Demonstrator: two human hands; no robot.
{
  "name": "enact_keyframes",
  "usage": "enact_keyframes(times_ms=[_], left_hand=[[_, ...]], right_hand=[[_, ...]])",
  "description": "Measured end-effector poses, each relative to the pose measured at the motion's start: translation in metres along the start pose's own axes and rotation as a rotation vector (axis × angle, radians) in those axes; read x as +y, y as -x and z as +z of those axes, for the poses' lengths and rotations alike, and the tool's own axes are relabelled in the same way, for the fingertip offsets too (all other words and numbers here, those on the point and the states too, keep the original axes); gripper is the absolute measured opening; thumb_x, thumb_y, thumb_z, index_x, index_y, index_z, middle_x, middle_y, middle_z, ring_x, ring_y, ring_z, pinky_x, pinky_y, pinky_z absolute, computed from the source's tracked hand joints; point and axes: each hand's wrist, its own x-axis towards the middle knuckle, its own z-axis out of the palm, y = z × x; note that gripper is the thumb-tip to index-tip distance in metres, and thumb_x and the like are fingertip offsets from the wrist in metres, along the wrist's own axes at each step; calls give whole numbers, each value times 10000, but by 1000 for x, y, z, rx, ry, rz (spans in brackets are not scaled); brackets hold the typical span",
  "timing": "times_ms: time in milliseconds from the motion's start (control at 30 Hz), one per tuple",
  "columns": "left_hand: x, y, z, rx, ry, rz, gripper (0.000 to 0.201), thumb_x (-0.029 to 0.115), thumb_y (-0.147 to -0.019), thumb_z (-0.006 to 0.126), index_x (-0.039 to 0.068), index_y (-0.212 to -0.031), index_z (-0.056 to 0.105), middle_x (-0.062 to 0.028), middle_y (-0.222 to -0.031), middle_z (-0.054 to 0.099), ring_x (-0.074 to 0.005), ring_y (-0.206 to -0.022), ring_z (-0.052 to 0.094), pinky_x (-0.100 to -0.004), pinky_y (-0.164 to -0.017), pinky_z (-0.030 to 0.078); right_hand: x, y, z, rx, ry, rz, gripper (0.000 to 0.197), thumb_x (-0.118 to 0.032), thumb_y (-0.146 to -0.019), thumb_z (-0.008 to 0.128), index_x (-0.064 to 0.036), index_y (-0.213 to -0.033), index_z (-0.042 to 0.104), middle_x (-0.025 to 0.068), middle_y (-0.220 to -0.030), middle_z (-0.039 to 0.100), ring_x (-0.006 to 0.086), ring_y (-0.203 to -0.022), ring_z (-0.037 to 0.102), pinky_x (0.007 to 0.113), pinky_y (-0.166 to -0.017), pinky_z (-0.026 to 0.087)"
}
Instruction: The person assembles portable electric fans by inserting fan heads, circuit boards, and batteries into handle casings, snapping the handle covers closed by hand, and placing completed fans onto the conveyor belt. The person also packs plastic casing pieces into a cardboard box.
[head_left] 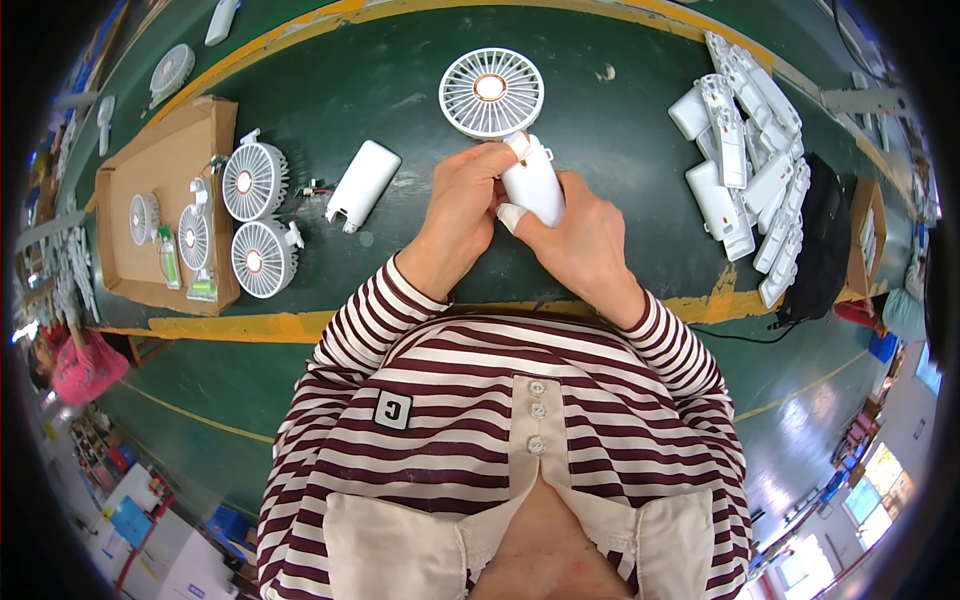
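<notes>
Both my hands close around a white fan handle at the middle of the bench. My left hand grips its upper left side, with the thumb near its top end. My right hand wraps its lower right side. White coverings show on a digit of each hand. Just beyond the handle is a round white fan head with a copper-ringed centre; my left fingers hide whether the two are joined. A loose white handle cover lies to the left, close to a small connector with wires.
Left of the cover stand two fan heads beside a shallow cardboard tray holding more fan heads and green cells. A pile of white handle shells lies at right, next to a black bag. Yellow edging borders the green bench.
</notes>
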Motion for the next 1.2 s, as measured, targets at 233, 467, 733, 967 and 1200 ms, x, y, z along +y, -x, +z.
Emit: enact_keyframes(times_ms=[233,467,733,967,1200], left_hand=[[-2,-1,-8,7,28,-6,201,137,-815,589,-25,-934,608,-74,-872,610,-150,-731,583,-262,-642,473],[3,6,-7,-164,78,21,242,120,-843,554,-41,-1023,573,-100,-950,617,-155,-813,590,-274,-699,480],[3,12,-10,-287,-81,124,269,46,-784,614,-24,-1042,581,-77,-922,620,-121,-770,587,-235,-617,480],[-3,14,-11,-298,-113,131,360,33,-757,633,-45,-1096,539,-121,-1023,616,-155,-883,600,-267,-775,483],[-9,14,-11,-248,-112,126,319,5,-759,607,-51,-1068,553,-113,-990,622,-145,-843,605,-266,-741,489]], right_hand=[[2,1,2,135,80,-117,530,-376,-698,675,66,-956,535,143,-664,623,276,-571,620,342,-519,477],[8,-14,-1,-249,-707,147,299,-130,-775,649,60,-974,533,100,-796,616,165,-671,607,259,-595,495],[-3,-7,0,-232,-807,148,274,-36,-754,575,72,-997,511,126,-846,604,182,-716,612,289,-628,527],[-2,-2,-1,-216,-808,152,266,-20,-742,564,80,-983,513,129,-831,601,180,-688,607,285,-593,526],[2,-3,3,-199,-835,165,252,-28,-751,561,77,-976,516,123,-807,600,176,-658,604,286,-584,522]])
